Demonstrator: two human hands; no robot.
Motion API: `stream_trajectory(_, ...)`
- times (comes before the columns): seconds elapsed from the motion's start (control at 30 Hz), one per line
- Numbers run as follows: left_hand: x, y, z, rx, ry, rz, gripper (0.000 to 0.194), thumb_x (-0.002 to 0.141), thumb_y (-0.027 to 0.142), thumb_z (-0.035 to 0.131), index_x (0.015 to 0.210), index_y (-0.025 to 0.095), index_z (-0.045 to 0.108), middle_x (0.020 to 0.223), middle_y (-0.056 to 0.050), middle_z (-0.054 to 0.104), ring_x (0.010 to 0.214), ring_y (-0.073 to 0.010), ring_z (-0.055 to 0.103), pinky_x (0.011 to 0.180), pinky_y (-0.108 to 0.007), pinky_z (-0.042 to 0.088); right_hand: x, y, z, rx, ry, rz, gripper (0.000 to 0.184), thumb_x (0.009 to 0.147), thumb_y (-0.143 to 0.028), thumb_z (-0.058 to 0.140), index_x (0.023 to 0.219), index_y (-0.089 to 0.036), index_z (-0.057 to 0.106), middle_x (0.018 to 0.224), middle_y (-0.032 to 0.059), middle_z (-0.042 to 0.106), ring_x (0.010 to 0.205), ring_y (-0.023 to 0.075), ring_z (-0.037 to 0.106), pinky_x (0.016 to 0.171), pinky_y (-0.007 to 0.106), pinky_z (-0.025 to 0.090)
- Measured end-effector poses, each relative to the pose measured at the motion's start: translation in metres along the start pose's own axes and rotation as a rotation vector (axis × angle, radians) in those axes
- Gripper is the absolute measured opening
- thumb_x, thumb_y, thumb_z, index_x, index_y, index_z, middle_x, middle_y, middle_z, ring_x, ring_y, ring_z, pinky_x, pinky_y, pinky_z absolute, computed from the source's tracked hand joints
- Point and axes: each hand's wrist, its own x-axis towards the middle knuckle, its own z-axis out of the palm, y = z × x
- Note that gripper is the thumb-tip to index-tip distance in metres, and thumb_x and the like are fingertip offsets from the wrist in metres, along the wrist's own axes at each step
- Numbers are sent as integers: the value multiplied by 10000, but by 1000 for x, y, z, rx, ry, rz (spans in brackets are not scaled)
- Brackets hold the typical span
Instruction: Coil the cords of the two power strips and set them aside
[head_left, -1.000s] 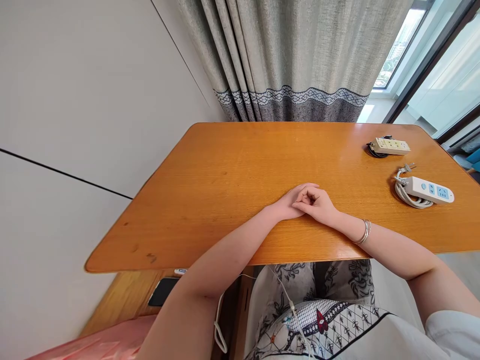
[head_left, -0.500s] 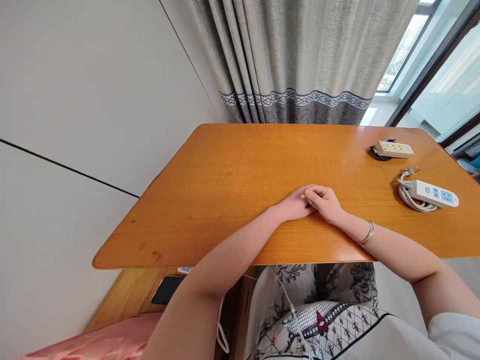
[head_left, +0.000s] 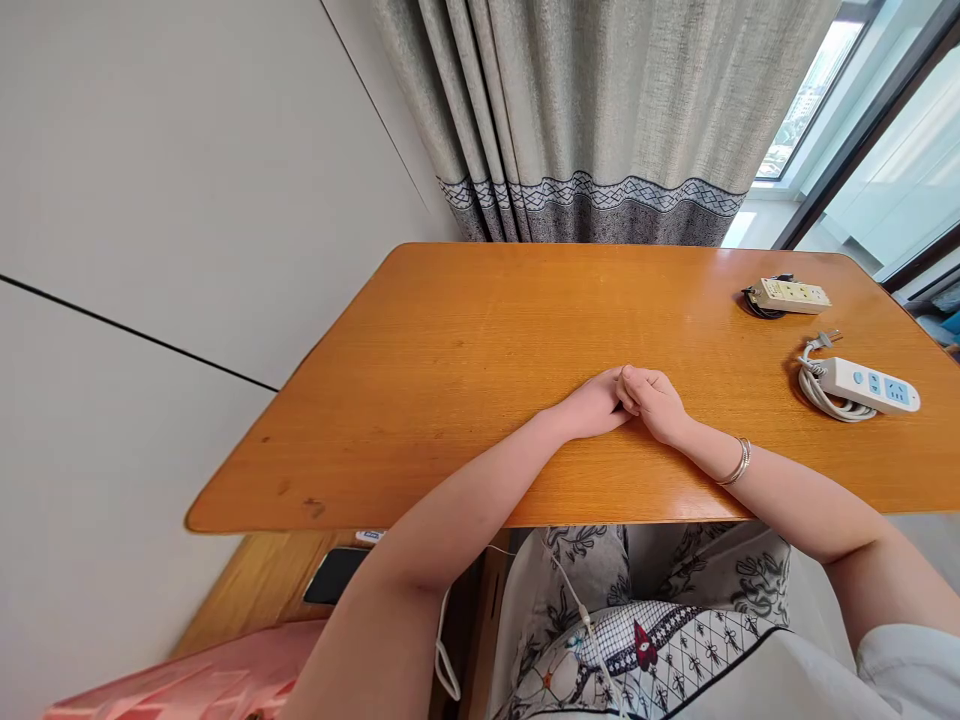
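Observation:
My two hands rest together on the wooden table (head_left: 450, 340), near the middle of its front edge. My right hand (head_left: 655, 402), with silver bangles (head_left: 741, 461) at the wrist, is closed with its fingers curled round the fingertips of my left hand (head_left: 592, 406). The left fingers are mostly hidden under the right hand, so their pose does not show. To the right lies a white power strip (head_left: 866, 383) with blue socket panels and its grey-white cable (head_left: 825, 400) coiled beside it. Behind it sits a smaller cream power strip (head_left: 791, 295) with a black cord. Neither hand touches the strips.
A grey curtain (head_left: 600, 120) hangs behind the table, and a white wall panel (head_left: 187, 200) runs along the left. Below the left front edge are a black phone (head_left: 335, 575) and pink fabric (head_left: 195, 680). A thin white cable (head_left: 571, 585) hangs over my lap.
My right thumb and fingers have shifted slightly against the left hand; the hands stay joined in the same place. Under the table, my right leg has moved to the right.

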Motion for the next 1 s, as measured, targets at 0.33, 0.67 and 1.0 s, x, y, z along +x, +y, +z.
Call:
stream_trajectory(0.33,1,4,-1,-108,31,54,143,826,95,599,944,172,617,1069,-91,710,1036,-233,667,946,-403,560,-1,0,-1,29,-24,-38,749,826,-811,648,441,-237,359,445,-42,329,489,109,284,554,324,235)
stream_trajectory(0.67,2,1,4,-279,47,10,79,843,177,624,921,176,632,987,-36,711,942,-191,669,814,-321,547,-1,-1,1,-65,-22,-61,670,783,-577,787,545,-234,263,554,-65,280,600,114,281,596,292,264)
stream_trajectory(1.0,3,-5,7,-276,54,11,138,841,202,653,978,181,650,1058,-47,706,1001,-196,664,890,-342,551,-1,-2,1,-126,-29,-64,622,794,-527,755,530,-234,273,555,-58,274,617,124,306,609,294,283)
